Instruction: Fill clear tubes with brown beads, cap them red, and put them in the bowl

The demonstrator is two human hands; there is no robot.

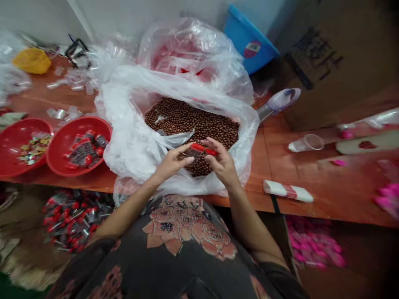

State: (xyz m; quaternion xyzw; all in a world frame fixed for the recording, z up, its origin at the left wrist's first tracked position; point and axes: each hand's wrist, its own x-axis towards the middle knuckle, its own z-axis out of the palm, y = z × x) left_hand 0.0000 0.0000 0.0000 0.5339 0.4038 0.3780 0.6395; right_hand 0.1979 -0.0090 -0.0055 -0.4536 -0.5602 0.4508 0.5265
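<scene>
My left hand pinches a small clear container over the brown beads; part of it is blurred. My right hand has its fingers closed around a red cap at the container's right side. Whether the cap is seated on it I cannot tell. Below both hands, small round brown beads fill an open white plastic bag. A grey scoop-like piece lies on the beads just beyond my left hand.
Left of the bag, a red bowl holds filled red-capped containers; another red bowl holds small colourful pieces. Many capped containers lie below the table edge. Behind stand a blue bin and a cardboard box. A clear cup lies right.
</scene>
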